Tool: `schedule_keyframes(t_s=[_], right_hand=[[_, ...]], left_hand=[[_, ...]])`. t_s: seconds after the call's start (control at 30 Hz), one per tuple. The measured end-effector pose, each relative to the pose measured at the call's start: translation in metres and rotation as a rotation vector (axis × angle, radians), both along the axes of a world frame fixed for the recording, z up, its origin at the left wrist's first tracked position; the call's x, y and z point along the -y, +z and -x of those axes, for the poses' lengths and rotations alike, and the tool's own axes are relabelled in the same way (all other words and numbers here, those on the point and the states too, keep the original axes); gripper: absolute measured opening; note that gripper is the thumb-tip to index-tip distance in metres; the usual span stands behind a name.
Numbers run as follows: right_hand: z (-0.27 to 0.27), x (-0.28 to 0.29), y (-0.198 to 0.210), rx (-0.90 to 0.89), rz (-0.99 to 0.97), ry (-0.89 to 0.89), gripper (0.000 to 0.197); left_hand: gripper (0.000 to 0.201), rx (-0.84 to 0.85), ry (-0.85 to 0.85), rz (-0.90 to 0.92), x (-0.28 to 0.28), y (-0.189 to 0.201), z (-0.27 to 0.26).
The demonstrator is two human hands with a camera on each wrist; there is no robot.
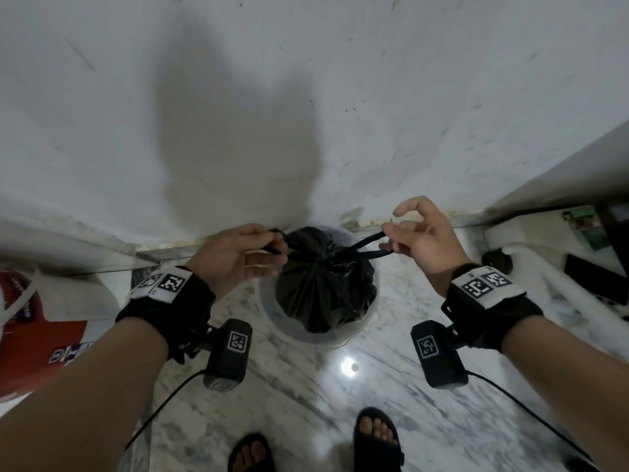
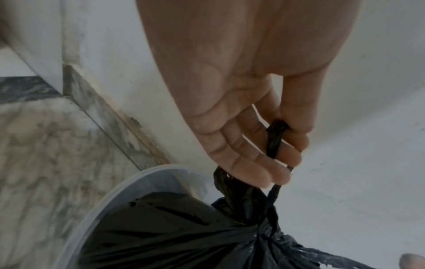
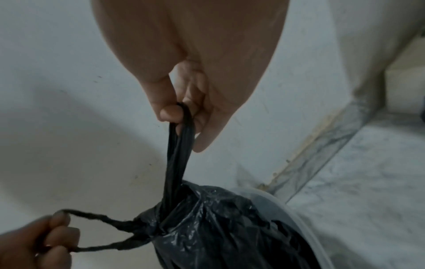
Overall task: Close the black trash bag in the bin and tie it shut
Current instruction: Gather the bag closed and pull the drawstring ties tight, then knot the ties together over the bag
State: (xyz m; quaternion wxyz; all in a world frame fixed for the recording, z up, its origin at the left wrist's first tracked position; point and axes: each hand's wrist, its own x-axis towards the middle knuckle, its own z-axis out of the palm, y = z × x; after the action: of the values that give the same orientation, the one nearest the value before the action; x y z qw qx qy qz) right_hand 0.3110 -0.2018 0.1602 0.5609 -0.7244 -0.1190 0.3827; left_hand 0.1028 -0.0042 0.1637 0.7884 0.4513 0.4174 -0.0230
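A black trash bag [image 1: 323,287] sits in a translucent white bin [image 1: 272,321] on the floor against the wall; its mouth is gathered to a bunched neck. My left hand [image 1: 269,247] grips a twisted black handle loop [image 2: 274,142] on the bag's left, fingers curled through it. My right hand [image 1: 391,235] pinches the other handle loop [image 3: 178,145] between thumb and fingers, stretched taut to the right. In the right wrist view the bag [image 3: 218,227] bulges above the bin rim [image 3: 296,218], and the left hand [image 3: 50,234] holds its loop at lower left.
A white wall [image 1: 306,97] rises right behind the bin. A red and white bag [image 1: 44,318] lies at the left. Dark flat objects [image 1: 592,281] and a low white ledge are at the right. My sandalled feet [image 1: 374,434] stand on the marble floor near the bin.
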Motion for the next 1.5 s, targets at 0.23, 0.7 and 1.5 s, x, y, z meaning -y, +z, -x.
schedule_keyframes(t_s=[0.23, 0.7, 1.5], right_hand=[[-0.006, 0.011, 0.005, 0.715, 0.320, 0.629, 0.026], [0.026, 0.004, 0.012, 0.913, 0.138, 0.798, 0.025], [0.053, -0.021, 0.017, -0.576, 0.105, 0.186, 0.053]], left_hand=[[0.023, -0.219, -0.177, -0.414, -0.002, 0.002, -0.002], [0.021, -0.390, -0.454, -1.116, -0.006, -0.007, -0.002], [0.014, -0.022, -0.255, -0.248, 0.059, 0.014, -0.050]])
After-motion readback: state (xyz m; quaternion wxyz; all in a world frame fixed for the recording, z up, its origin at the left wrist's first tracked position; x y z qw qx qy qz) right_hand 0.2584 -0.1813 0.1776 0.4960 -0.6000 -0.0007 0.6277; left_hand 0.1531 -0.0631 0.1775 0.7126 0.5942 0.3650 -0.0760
